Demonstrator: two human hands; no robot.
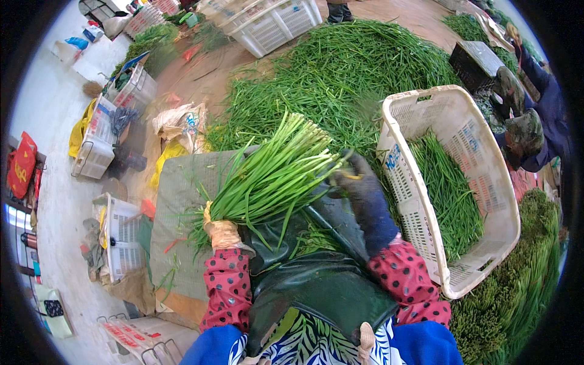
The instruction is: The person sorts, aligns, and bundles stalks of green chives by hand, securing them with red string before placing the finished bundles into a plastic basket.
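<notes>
My left hand [223, 226], in a pale glove, is closed around a thick bunch of long green stalks [273, 169], which look like garlic chives. The pale cut ends point up and to the right. My right hand [349, 175], in a dark glove with something yellow at the fingers, is at those ends; it is blurred, and I cannot tell whether it grips any stalks. A dark green waterproof apron [319, 283] covers my lap, with loose leaves on it. A large heap of green stalks [346, 77] lies in front of me.
A white plastic crate [435, 219] holding green stalks stands at my right, beside bundled greens [502, 273]. A grey mat-covered surface [178, 182] is at my left. More white crates [273, 27] stand ahead and along the left. Another person [547, 118] bends at the right edge.
</notes>
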